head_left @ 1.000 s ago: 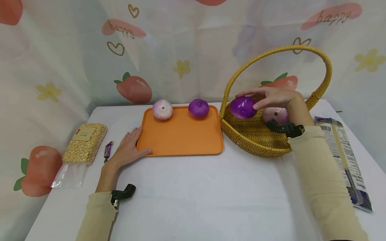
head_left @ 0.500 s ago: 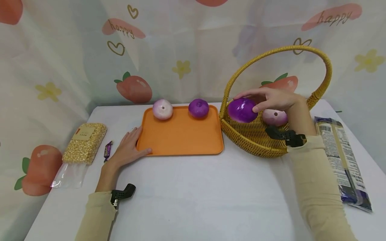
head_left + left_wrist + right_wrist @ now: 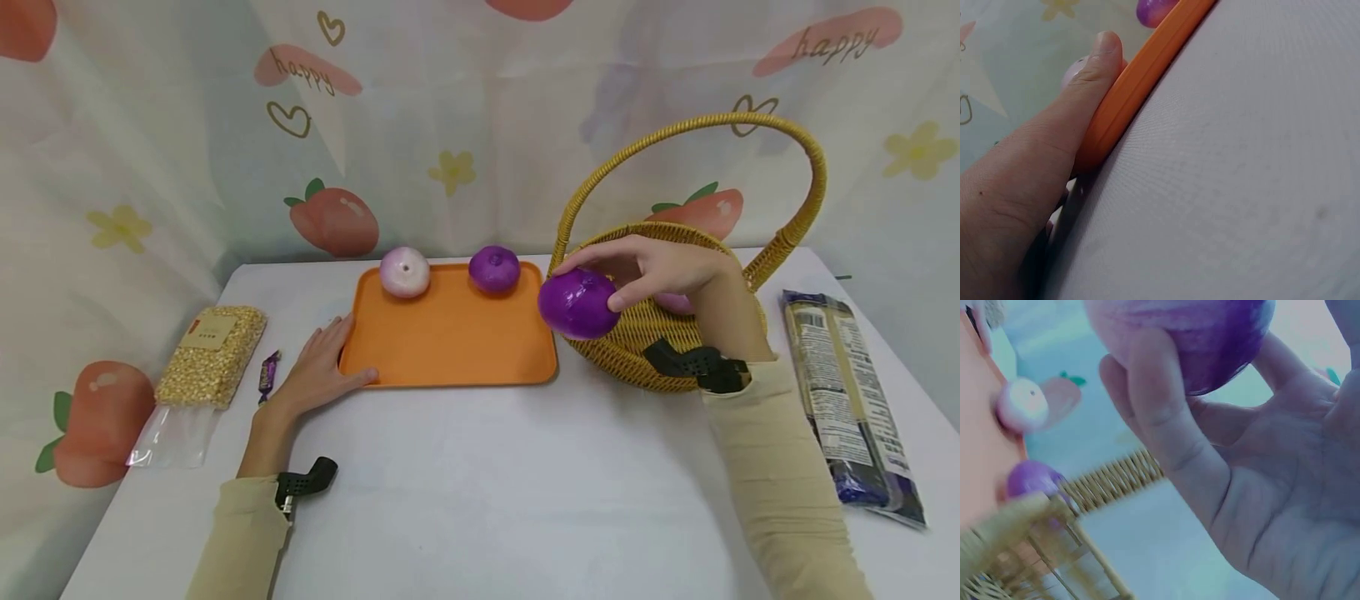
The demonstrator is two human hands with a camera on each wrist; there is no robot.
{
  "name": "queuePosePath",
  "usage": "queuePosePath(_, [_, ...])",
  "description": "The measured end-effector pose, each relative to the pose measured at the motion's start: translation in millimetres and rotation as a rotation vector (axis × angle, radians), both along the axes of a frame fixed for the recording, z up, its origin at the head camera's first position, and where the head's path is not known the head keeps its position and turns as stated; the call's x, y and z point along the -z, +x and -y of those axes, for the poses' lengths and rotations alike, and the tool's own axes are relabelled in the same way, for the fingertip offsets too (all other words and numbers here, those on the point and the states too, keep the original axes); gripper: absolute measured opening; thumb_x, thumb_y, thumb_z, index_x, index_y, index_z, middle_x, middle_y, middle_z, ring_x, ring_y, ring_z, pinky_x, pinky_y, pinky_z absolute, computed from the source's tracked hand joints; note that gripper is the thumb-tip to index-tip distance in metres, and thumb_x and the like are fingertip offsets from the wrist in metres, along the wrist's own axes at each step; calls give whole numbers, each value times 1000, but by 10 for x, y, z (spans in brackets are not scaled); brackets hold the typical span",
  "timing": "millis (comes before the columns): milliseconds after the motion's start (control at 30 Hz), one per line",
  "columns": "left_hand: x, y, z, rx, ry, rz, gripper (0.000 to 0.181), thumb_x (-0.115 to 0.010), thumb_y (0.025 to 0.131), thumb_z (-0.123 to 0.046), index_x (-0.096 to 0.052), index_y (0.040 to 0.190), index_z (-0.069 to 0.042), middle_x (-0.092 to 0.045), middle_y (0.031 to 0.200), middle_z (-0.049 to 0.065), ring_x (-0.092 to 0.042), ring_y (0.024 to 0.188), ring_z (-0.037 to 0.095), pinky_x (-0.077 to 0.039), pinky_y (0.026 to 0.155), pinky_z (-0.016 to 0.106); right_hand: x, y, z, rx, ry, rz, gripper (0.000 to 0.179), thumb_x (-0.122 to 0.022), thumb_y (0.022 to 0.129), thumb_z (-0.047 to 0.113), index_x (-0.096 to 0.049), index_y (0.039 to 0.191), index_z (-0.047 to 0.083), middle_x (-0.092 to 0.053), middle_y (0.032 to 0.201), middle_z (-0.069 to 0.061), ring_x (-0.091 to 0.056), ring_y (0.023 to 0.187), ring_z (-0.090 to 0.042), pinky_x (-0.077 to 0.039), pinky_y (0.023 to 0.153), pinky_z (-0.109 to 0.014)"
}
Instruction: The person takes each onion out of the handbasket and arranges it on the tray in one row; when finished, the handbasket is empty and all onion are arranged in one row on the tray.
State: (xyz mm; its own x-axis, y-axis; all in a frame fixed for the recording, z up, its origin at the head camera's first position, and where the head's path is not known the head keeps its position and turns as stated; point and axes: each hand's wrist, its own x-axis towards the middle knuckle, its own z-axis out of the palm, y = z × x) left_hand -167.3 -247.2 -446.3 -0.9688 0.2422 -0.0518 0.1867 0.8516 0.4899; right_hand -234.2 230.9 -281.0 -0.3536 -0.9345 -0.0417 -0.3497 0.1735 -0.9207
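In the head view my right hand (image 3: 660, 271) holds a purple onion (image 3: 578, 303) between thumb and fingers, above the front left rim of the yellow wicker basket (image 3: 637, 350). The right wrist view shows fingers under the pale side of this onion (image 3: 1191, 337). Another onion (image 3: 674, 303) lies in the basket, mostly hidden by the hand. My left hand (image 3: 318, 371) rests at the front left corner of the orange tray (image 3: 450, 342), fingers extended along its left edge, thumb (image 3: 1100, 62) against its rim. A pale pink onion (image 3: 405, 272) and a purple onion (image 3: 494, 270) sit along the tray's back.
A bag of yellow kernels (image 3: 213, 354) and a purple-wrapped candy (image 3: 268, 375) lie left of the left hand. A long printed packet (image 3: 847, 400) lies right of the basket. The basket's tall handle (image 3: 690, 125) arches above the right hand. A patterned curtain hangs behind the table.
My right hand has carried the purple onion left and toward me, from inside the basket to over its rim beside the tray. The left hand and tray have stayed put.
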Motion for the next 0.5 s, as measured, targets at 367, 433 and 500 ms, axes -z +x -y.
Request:
queuePosePath(367, [-19, -50, -44, 14, -21, -22, 107, -66, 80, -61, -12, 157, -9, -17, 163, 13, -12, 152, 32, -4, 125, 51, 179, 224, 406, -82, -133, 23, 55, -56, 91, -3, -46, 143, 12, -53, 139, 0, -55, 124, -21, -57, 93, -40])
queuePosePath(433, [-21, -45, -44, 14, -20, -13, 108, -66, 80, -61, -11, 157, -9, -17, 163, 14, -12, 152, 33, -4, 125, 52, 195, 257, 468, -41, -120, 13, 54, -57, 92, 0, -46, 144, 11, -52, 142, -2, -53, 126, -22, -55, 96, -38])
queuePosePath(500, [-23, -36, -46, 12, -21, -3, 108, -66, 80, -62, -10, 157, -10, -16, 163, 13, -11, 152, 33, -3, 125, 51, 207, 298, 540, 33, -84, -14, 54, -59, 92, 5, -47, 143, 14, -51, 142, -3, -52, 126, -22, -54, 98, -36])
